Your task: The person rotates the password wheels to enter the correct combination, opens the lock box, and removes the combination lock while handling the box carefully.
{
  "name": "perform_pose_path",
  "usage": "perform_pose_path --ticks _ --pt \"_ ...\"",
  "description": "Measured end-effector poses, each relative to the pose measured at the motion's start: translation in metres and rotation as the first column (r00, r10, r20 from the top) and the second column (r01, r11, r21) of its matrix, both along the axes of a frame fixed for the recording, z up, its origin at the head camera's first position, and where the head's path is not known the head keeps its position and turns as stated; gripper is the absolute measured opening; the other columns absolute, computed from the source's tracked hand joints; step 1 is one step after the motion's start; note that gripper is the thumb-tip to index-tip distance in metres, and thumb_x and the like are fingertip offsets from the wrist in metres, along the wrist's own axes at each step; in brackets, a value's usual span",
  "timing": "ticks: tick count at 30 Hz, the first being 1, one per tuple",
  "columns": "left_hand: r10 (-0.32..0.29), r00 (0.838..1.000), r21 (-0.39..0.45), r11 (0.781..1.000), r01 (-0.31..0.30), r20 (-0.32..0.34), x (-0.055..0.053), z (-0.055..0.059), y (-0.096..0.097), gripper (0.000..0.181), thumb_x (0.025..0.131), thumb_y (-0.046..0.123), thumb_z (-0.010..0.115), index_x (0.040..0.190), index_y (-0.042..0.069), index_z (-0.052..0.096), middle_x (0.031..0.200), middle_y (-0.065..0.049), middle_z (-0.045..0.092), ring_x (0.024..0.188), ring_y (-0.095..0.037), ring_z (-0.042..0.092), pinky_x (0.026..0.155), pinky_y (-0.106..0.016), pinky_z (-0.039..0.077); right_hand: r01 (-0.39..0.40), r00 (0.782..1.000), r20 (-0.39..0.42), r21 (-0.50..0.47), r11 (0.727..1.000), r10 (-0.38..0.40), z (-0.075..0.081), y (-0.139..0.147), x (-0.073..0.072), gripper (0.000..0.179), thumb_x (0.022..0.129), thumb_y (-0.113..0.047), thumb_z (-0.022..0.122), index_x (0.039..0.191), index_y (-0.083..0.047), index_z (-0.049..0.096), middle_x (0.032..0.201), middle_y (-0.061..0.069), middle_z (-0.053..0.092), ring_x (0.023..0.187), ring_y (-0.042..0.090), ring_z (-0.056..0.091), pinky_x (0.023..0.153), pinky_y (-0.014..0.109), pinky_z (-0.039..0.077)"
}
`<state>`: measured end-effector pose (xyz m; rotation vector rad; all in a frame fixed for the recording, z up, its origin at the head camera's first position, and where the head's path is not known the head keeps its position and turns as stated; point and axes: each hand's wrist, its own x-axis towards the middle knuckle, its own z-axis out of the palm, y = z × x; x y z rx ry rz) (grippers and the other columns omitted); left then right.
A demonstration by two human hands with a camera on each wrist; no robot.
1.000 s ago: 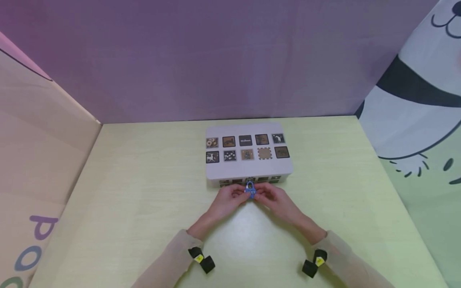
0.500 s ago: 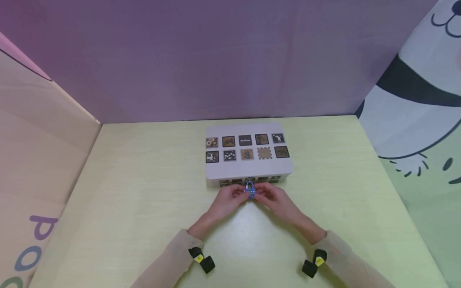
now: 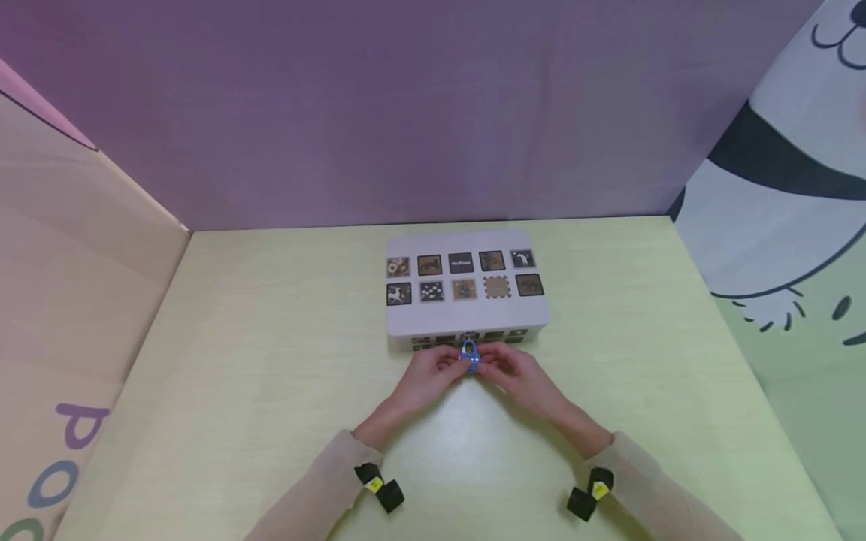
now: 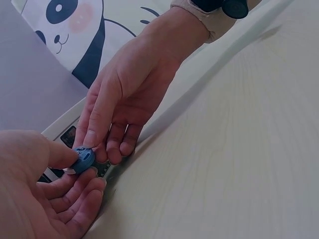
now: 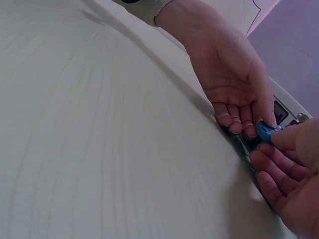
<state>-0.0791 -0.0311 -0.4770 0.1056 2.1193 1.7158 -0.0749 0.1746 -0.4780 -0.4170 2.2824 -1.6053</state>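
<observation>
A small blue padlock (image 3: 470, 361) is pinched between both hands in the head view, its shackle pointing at the front of a white box (image 3: 467, 315). My left hand (image 3: 429, 376) grips its left side between thumb and fingers. From the other side, my right hand (image 3: 521, 379) pinches it the same way. Close up in the left wrist view, both thumbs press on the face of the padlock (image 4: 84, 160). Dark square pictures cover the box's lid and front. A metal clasp (image 5: 302, 117) on the box shows in the right wrist view, just past the padlock.
The box stands on a pale wooden table (image 3: 271, 338), toward the back. Behind the table rises a purple cloth wall (image 3: 406, 113). Printed side panels border it, a panda panel (image 3: 778, 195) on the right and a lettered one (image 3: 68, 300) on the left.
</observation>
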Motion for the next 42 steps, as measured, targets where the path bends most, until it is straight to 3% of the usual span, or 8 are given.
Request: perform_pose_path --ticks 27,42 --pt "0.0 1.0 -0.027 1.0 0.0 0.016 -0.0001 0.0004 -0.0004 0.03 0.101 0.023 0.066 0.116 -0.002 0.068 0.099 -0.009 0.073 0.084 -0.015 0.067 0.079 -0.029 0.059 0.015 1.0 0.001 0.002 1.0 -0.015 -0.0024 -0.0003 -0.0013 0.03 0.1 -0.005 0.064 0.129 0.005 0.061 0.11 0.014 0.071 0.1 0.022 0.068 0.09 0.023 0.057" --pt "0.001 1.0 -0.041 0.999 0.0 0.014 -0.0003 0.0027 0.0003 0.029 0.102 0.023 0.065 0.114 -0.003 0.069 0.096 -0.01 0.073 0.083 -0.015 0.066 0.076 -0.027 0.058 0.013 1.0 0.002 -0.025 1.0 -0.012 -0.0011 -0.0004 -0.0006 0.03 0.101 -0.007 0.064 0.127 0.007 0.061 0.11 0.016 0.07 0.102 0.027 0.067 0.09 0.024 0.057"
